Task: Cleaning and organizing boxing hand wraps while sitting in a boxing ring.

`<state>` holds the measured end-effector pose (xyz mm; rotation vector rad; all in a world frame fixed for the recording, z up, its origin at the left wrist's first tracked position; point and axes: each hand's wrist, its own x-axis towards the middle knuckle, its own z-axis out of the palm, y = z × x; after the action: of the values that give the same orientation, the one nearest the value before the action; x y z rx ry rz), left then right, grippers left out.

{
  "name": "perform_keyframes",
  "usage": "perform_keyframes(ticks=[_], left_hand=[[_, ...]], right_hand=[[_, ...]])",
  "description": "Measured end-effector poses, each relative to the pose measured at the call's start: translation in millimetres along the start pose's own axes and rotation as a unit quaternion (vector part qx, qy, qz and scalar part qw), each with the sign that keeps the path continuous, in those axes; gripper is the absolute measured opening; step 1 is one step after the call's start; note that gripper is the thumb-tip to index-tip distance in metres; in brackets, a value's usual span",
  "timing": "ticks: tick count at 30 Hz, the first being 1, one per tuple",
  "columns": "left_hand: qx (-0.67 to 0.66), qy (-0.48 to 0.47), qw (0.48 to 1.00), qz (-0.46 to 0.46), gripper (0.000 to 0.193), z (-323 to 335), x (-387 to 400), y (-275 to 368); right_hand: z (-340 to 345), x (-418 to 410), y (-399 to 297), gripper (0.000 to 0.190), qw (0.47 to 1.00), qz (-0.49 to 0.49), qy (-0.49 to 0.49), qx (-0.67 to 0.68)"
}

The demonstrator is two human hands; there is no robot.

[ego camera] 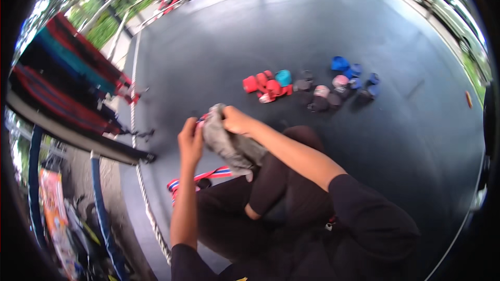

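Observation:
In front of my crossed legs I hold a bundle of crumpled grey cloth (222, 134), with my right hand (236, 121) gripping its upper edge. My left hand (190, 140) pinches a small red, white and blue piece of fabric (201, 120) against the cloth's left side; blur hides its exact shape. The cloth's lower end hangs over my leg. Behind my left forearm, a red, white and blue striped strip (218, 172) trails across the mat beside my knee. A small dark thing (204, 183) lies under it.
Rolled red hand wraps (273, 88), a teal roll (283, 77), dark rolls (320, 103) and blue rolls (340, 63) lie on the dark ring mat (218, 47). White ring rope (142, 187) runs along the left, where striped cloths (70, 66) hang. Vehicles stand outside.

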<state>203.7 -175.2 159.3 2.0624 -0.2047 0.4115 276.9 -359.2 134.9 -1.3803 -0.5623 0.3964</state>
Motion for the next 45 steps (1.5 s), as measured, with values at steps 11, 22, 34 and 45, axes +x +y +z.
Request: perform_keyframes(ticks=[11,22,34,45], left_hand=[[-0.234,0.109,0.96,-0.11,0.026,67.2,-23.9,-132.3],[-0.208,0.031,0.968,-0.139,0.034,36.8,-20.3,-121.5],[-0.25,0.102,0.948,-0.17,0.037,35.7,-19.0,-132.2],[-0.291,0.206,0.89,-0.283,0.039,17.1,-9.2,-156.1]], right_hand=[[6.3,22.7,93.8,0.018,0.985,0.175,0.013,-0.004],[-1.4,17.0,99.6,0.022,0.967,0.249,-0.052,-0.024],[12.5,10.1,80.9,0.022,0.959,0.271,-0.046,0.074],[13.1,16.6,84.6,0.021,0.957,0.276,-0.078,0.041]])
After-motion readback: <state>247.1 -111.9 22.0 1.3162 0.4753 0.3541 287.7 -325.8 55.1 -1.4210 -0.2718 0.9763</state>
